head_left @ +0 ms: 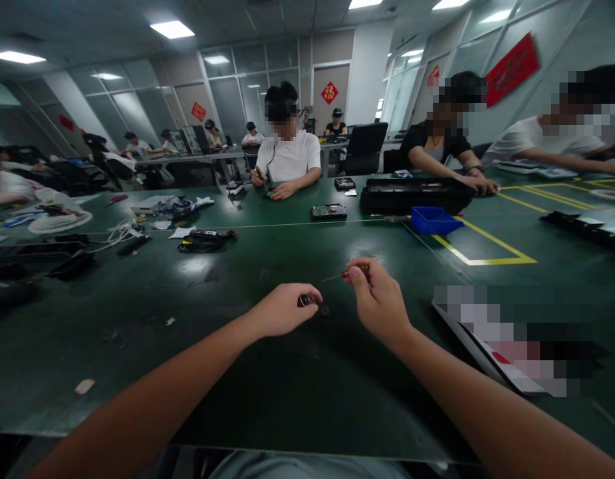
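My right hand (379, 296) is closed around the handle of a screwdriver (345, 273), whose thin shaft points left toward my other hand. Curled over a small dark part with a pale ring (304, 301), my left hand (286, 308) grips it just above the green tabletop (267, 392). A small round black piece (325, 311) lies on the table by my left fingertips. The screwdriver tip is apart from both dark pieces. What the dark part is exactly, I cannot make out.
Ahead lie a hard drive (329, 211), a coiled black cable (203, 242) and a blue tray (431, 220). A long black casing (417, 194) stands behind the tray. At right is a white-edged flat object (487, 352). A person in white (290, 159) works opposite.
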The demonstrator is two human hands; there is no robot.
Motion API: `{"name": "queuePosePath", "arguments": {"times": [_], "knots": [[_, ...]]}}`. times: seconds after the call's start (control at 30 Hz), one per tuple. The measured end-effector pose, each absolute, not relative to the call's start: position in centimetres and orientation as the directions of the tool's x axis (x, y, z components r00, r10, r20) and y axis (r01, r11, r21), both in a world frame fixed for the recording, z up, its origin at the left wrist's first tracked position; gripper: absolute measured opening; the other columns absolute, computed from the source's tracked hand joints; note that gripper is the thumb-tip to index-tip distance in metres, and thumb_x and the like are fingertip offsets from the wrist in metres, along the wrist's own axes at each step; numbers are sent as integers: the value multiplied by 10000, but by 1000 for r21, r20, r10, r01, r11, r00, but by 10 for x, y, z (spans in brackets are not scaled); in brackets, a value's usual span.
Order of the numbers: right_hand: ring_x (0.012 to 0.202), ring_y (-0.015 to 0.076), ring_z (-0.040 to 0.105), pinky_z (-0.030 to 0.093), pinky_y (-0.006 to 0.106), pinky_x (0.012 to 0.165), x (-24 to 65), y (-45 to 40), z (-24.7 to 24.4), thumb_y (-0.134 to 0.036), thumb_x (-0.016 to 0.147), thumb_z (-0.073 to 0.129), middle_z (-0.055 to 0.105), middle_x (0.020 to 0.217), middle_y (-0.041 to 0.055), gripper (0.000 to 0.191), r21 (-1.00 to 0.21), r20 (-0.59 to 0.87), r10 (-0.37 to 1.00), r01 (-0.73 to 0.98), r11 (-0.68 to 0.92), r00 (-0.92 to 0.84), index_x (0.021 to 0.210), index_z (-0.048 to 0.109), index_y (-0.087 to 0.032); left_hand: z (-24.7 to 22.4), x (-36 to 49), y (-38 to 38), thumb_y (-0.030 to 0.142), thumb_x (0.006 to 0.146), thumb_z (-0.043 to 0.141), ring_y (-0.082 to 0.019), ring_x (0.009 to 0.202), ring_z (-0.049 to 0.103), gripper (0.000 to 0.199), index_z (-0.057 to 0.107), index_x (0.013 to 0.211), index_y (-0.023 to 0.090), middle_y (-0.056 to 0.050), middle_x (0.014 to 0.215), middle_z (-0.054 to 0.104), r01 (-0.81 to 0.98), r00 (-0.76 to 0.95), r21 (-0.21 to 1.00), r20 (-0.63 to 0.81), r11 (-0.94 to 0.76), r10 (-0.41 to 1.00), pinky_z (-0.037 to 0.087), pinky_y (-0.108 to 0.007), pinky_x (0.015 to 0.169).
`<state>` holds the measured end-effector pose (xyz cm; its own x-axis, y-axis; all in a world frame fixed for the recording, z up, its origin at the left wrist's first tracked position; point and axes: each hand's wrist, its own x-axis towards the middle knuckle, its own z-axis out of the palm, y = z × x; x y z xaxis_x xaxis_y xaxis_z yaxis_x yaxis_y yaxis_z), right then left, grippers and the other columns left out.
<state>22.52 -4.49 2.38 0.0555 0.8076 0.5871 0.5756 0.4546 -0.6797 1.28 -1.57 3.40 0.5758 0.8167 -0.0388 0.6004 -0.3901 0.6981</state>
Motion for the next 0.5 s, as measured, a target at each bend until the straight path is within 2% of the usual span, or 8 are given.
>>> {"name": "queuePosePath", "arguments": {"times": [0.07, 0.13, 0.27, 0.37, 0.5], "knots": [[825, 215, 714, 510, 340, 741, 225, -44, 23, -347, 1015, 444, 719, 874, 50, 188, -682, 587, 808, 573, 454, 59, 1014, 582, -220, 29, 19, -14, 282, 911, 568, -218, 1012, 637, 268, 715, 1134, 265, -33, 1111, 692, 660, 628, 540, -14, -522, 778, 470, -337, 873], [828, 213, 716, 512, 340, 745, 225, -44, 22, -347, 1016, 444, 723, 882, 49, 185, -687, 583, 810, 570, 451, 61, 1024, 581, -223, 24, 26, -12, 352, 925, 577, -240, 998, 639, 326, 687, 1226, 289, -46, 1124, 685, 702, 646, 424, -40, -573, 762, 476, -344, 822], [834, 215, 717, 514, 341, 743, 224, -44, 22, -344, 1016, 442, 726, 885, 52, 184, -688, 578, 814, 570, 449, 57, 1023, 581, -224, 17, 35, -7, 415, 921, 604, -260, 965, 648, 336, 697, 1217, 287, -63, 1141, 672, 730, 661, 314, -99, -607, 744, 475, -332, 747], [830, 215, 716, 511, 343, 748, 223, -44, 23, -339, 1014, 443, 724, 883, 52, 181, -687, 576, 816, 573, 448, 53, 1022, 581, -222, 17, 36, -5, 355, 908, 626, -248, 952, 655, 264, 727, 1129, 254, -56, 1092, 698, 715, 666, 348, -75, -607, 742, 472, -327, 764], [833, 213, 715, 510, 342, 746, 224, -44, 22, -340, 1015, 443, 723, 898, 53, 182, -691, 573, 818, 564, 452, 47, 1026, 583, -224, 20, 23, 1, 285, 854, 665, -205, 908, 662, 192, 751, 1017, 233, -30, 1001, 729, 647, 641, 576, -54, -500, 766, 467, -307, 804]]}}
